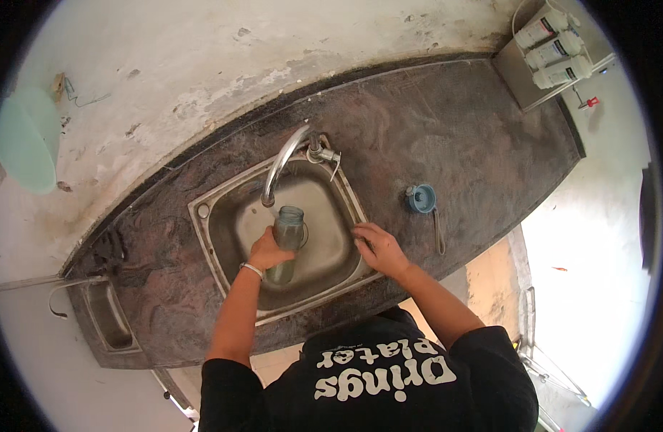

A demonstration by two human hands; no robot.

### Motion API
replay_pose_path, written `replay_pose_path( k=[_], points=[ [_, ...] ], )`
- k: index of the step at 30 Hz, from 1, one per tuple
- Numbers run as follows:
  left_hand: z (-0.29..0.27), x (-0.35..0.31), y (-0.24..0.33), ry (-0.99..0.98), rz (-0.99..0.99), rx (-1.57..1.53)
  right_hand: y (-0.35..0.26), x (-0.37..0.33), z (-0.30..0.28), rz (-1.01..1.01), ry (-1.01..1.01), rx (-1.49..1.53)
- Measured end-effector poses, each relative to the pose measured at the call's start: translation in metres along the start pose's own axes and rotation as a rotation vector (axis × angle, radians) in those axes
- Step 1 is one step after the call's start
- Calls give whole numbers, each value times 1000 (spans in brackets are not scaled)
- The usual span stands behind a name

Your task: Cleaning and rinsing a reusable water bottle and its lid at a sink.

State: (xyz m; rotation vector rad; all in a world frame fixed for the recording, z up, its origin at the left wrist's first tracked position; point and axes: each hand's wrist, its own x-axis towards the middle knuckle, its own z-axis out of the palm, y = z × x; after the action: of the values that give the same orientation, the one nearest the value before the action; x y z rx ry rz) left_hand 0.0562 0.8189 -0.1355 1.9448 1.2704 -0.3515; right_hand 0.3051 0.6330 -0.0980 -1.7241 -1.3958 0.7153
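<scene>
Greyish and see-through, the bottle (289, 234) is inside our left grip (271, 250), which wraps its middle. It lies at the right side of this palm, its long axis running from the mouth, near the tap (279, 164), down toward us. The left grip is the nearer one; the right grip (379, 246) looks empty, fingers loosely bent at the right rim of the sink (313, 201), apart from the bottle. Farther right, on the bench (453, 129), we see a blue lid (421, 199).
</scene>
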Motion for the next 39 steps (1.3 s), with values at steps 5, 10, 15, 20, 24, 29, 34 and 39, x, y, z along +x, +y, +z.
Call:
replay_pose_path(
  k=[5,10,15,20,24,29,34,39],
  points=[
    [-46,-11,27,-340,-201,563,8,-9,2,-29,19,19],
    [-67,-13,26,-512,-256,929,8,-17,6,49,-22,140],
    [-81,-15,50,-611,-274,1146,13,-22,8,-22,28,108],
    [-87,-19,64,-654,-230,1200,22,-23,8,-20,33,129],
    [-87,-23,60,-518,-234,998,23,-23,6,-9,19,146],
    [-36,-34,9,62,-9,404,22,-20,5,17,8,111],
    [-4,-22,8,376,162,-101,21,-13,7,29,-37,98],
    [5,-20,24,424,250,-327,10,-12,2,81,-78,75]
  ],
)
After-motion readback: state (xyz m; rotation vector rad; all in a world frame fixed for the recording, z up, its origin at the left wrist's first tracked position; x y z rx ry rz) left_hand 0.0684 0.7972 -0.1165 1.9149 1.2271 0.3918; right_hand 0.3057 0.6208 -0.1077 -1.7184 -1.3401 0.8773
